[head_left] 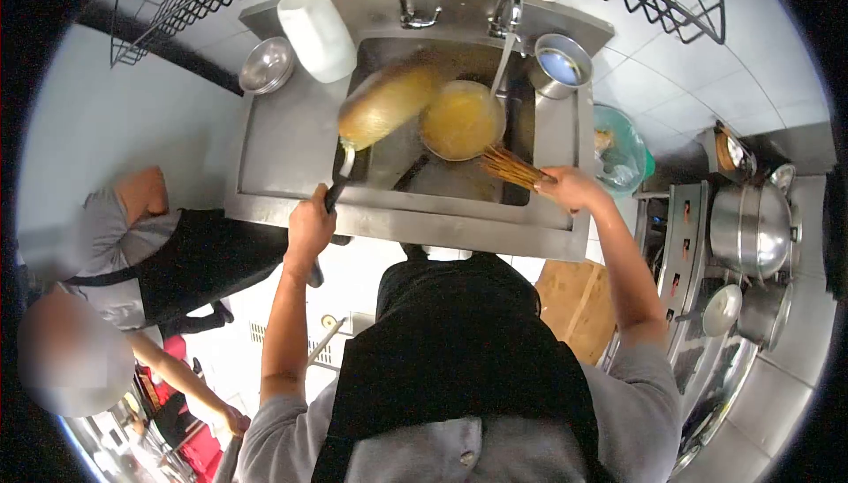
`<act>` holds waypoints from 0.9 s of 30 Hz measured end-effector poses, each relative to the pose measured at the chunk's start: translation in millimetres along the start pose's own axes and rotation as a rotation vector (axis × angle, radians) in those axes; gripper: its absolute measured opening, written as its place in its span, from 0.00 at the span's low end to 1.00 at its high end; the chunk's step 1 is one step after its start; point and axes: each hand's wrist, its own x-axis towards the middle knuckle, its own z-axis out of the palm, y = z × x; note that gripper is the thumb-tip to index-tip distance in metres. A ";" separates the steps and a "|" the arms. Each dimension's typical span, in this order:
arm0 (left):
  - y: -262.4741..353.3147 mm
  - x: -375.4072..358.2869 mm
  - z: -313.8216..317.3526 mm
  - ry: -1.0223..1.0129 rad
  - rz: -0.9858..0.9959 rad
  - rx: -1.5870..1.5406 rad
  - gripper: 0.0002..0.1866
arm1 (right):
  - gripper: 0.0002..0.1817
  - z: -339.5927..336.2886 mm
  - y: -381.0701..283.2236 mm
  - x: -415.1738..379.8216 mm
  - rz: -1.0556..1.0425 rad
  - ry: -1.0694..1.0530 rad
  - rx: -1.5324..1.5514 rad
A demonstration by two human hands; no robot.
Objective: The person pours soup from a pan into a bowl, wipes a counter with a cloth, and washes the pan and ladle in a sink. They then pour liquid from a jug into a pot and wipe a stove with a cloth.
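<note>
Left hand (pixel 309 228) clamps the wok (pixel 386 105) handle, right hand (pixel 570 187) grips the bamboo brush (pixel 511 167); tilted over the sink (pixel 406 213), the wok's murky water could slosh out.

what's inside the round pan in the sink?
The round metal pan holds murky yellow-brown water, with a stream from the steel faucet falling at its rim. The pan's bottom is hidden by that liquid.

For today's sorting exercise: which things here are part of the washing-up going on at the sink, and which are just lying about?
In use:
left hand gripping the ladle
right hand holding the bamboo brush
pan under the tap
sink

Lying about:
small bowl
white tub
metal cup
green basin
big pot
</note>
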 end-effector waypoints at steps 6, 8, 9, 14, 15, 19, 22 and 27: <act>-23.1 -50.9 -23.2 -0.119 -0.399 -0.939 0.05 | 0.39 39.7 11.1 41.1 -0.013 0.072 0.076; -43.5 -63.7 -8.0 -0.098 -0.458 -1.049 0.06 | 0.39 47.2 0.9 56.5 -0.022 0.029 0.037; -49.6 -68.3 -1.3 -0.074 -0.477 -1.135 0.08 | 0.39 45.4 -3.6 59.6 0.004 -0.005 0.013; -79.5 -81.7 21.9 -0.054 -0.571 -1.388 0.10 | 0.38 50.3 -21.6 79.6 0.050 -0.144 0.078; -85.0 -79.9 24.6 -0.072 -0.587 -1.343 0.10 | 0.39 53.5 -17.4 90.8 0.067 -0.156 0.154; -114.6 -63.2 14.3 -0.102 -0.651 -1.265 0.12 | 0.42 52.9 -17.4 121.5 0.109 -0.122 0.216; -131.1 -49.6 2.1 -0.016 -0.561 -0.434 0.19 | 0.39 46.3 -14.7 149.6 0.145 -0.058 0.150; -13.0 -0.8 -1.6 0.438 -0.148 -0.450 0.15 | 0.28 26.8 -24.6 182.9 0.030 0.206 -0.538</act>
